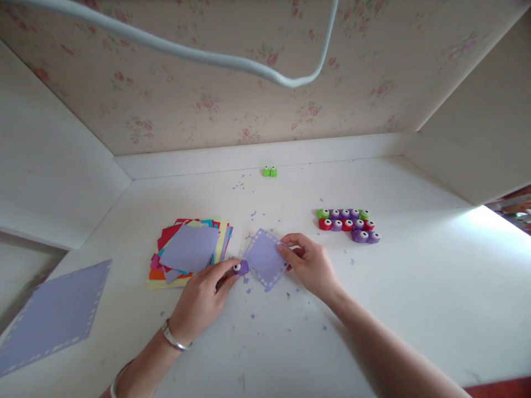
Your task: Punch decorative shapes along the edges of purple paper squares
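Between thumb and fingers, my left hand [207,290] grips a small purple craft punch [242,268] with a white and black press button. The punch sits at the left corner of a lilac paper square [265,258]. Small punched holes run along the edges of that square. My right hand [307,260] pinches the paper at its right corner, thumb on top. Left of the paper lies a loose pile of coloured sheets, topped by a plain lilac sheet [191,249]. Tiny lilac cut-outs [253,316] are scattered over the white table around both hands.
Several purple, red and green punches [346,221] stand in rows at the right. Two green punches [269,172] are near the back wall. A larger lilac sheet with punched edges [58,315] lies at far left. A pale cable [186,52] hangs across the top.
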The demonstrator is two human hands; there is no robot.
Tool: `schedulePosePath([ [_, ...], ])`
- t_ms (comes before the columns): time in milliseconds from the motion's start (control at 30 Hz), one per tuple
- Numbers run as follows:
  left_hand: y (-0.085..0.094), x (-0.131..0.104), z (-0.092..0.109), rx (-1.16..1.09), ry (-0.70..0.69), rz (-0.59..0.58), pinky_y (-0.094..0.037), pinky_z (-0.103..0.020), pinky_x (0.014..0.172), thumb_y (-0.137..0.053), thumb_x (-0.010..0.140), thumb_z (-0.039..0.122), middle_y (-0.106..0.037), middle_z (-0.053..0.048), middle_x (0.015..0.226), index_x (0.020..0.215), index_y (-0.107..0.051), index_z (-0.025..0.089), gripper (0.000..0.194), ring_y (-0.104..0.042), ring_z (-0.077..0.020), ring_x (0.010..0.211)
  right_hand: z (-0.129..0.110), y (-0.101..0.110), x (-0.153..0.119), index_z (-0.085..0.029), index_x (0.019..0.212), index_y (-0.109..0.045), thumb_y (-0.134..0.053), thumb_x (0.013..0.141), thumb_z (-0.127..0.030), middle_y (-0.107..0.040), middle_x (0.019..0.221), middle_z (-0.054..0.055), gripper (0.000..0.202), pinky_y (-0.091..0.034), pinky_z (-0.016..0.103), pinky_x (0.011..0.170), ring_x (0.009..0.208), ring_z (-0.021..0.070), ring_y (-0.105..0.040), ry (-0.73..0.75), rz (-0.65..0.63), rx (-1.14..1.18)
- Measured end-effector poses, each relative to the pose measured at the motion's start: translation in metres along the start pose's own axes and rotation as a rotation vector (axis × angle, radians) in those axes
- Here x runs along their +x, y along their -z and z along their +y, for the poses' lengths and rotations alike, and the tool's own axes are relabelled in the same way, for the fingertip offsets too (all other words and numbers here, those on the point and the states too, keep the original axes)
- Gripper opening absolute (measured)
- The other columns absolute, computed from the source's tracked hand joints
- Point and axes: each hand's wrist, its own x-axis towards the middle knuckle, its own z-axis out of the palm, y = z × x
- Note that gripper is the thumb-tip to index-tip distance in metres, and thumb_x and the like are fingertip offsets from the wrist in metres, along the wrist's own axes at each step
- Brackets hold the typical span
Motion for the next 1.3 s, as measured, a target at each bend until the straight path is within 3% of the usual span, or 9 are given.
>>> schedulePosePath([
  [600, -0.0001, 0.0000, -0.0008, 0.004, 0.033, 0.007, -0.058, -0.029, 0.081, -0.055, 0.094, 0.031, -0.073, -0.004, 0.105, 0.120, -0.058, 0.024, 0.027, -0.071, -0.0173, 0.084, -0.0028, 0.0005, -0.0011, -0.022, 0.093, -0.063, -0.065, 0.082, -0.039, -0.066, 0.090, 0.002, 0.020, -0.050, 0.023, 0.047, 0.054, 0.0105, -0.062, -0.058, -0.052, 0.030],
  [1300, -0.0018, 0.0001, -0.0021, 0.019, -0.061, 0.034, -0.058, -0.031, 0.085, -0.054, 0.095, 0.026, -0.072, -0.005, 0.109, 0.117, -0.058, 0.023, 0.022, -0.071, -0.0188, 0.094, -0.0015, 0.0019, -0.0007, -0.022, 0.093, -0.063, -0.064, 0.083, -0.039, -0.067, 0.090, 0.002, 0.020, -0.051, 0.023, 0.048, 0.054, 0.0113, -0.063, -0.046, -0.034, 0.014],
])
